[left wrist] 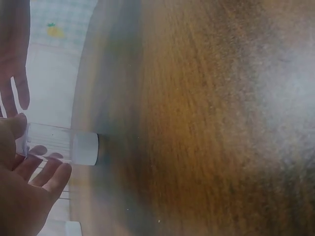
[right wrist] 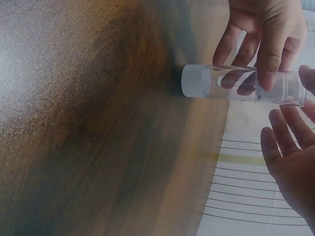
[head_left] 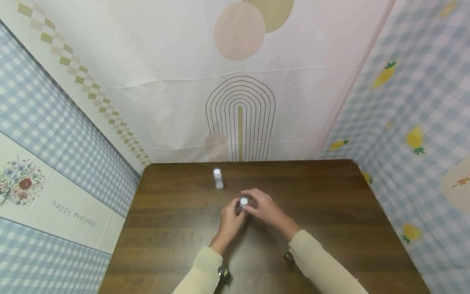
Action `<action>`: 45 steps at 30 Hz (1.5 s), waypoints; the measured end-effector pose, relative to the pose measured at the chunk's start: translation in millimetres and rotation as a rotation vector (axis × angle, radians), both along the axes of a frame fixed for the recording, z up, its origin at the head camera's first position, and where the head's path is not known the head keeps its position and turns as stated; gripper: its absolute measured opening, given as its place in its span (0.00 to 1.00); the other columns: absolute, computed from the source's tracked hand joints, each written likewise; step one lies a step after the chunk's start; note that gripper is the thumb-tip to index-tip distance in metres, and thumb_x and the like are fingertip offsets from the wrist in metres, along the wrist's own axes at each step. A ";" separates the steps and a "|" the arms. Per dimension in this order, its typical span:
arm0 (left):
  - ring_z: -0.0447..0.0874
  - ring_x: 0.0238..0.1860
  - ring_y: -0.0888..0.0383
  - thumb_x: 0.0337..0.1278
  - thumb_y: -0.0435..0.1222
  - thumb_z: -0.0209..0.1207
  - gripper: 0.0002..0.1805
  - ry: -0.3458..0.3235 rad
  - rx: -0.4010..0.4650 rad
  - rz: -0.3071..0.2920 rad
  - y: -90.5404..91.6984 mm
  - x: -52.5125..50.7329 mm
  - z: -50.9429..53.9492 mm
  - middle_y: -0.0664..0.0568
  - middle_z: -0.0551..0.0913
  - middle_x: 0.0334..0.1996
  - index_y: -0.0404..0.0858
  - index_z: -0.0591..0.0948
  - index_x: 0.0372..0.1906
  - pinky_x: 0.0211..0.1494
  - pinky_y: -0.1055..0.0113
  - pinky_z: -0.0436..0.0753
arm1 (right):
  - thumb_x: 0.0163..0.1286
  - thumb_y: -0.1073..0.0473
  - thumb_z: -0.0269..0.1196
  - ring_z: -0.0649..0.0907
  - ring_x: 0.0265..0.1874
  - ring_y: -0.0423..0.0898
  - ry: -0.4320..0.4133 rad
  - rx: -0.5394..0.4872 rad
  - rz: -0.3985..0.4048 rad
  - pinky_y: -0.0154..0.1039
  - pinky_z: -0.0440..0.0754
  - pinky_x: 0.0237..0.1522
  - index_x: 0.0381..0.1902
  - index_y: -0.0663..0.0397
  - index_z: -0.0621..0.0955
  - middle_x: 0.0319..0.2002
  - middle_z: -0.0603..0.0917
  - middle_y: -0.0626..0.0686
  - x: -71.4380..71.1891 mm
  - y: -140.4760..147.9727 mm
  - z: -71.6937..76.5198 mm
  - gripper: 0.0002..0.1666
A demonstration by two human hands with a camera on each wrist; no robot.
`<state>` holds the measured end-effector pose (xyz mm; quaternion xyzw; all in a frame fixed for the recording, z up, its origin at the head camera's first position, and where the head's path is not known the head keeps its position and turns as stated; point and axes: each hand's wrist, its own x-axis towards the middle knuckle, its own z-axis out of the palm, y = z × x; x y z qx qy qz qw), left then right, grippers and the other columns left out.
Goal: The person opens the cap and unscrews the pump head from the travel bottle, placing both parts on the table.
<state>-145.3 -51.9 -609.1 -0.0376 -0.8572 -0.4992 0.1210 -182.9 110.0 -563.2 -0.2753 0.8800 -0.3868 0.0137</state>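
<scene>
A clear bottle (head_left: 244,201) with a white lower end (right wrist: 196,80) stands upright between the hands, above or on the table; contact cannot be told. My left hand (head_left: 230,222) grips its clear side, the thumb on one side and fingers behind. In the left wrist view, my left hand (left wrist: 29,182) lies round the clear body (left wrist: 51,142). My right hand (head_left: 268,210) is at the bottle's top, fingers spread. Seen from the right wrist, its fingers (right wrist: 285,132) are extended beside the upper end; whether they press on it cannot be told.
A second clear and white bottle (head_left: 218,178) stands behind and left of the hands on the brown wooden table (head_left: 176,232). Behind the table hangs a white patterned cloth (head_left: 169,114), with blue checked cloths (head_left: 385,102) at both sides.
</scene>
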 end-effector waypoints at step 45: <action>0.92 0.47 0.43 0.56 0.29 0.71 0.16 -0.040 -0.048 -0.082 -8.0 -8.9 -11.7 0.34 0.90 0.45 0.31 0.83 0.50 0.53 0.53 0.89 | 0.63 0.65 0.73 0.88 0.54 0.54 0.112 -0.076 -0.039 0.48 0.88 0.56 0.57 0.60 0.83 0.54 0.88 0.59 5.8 -5.7 -11.8 0.23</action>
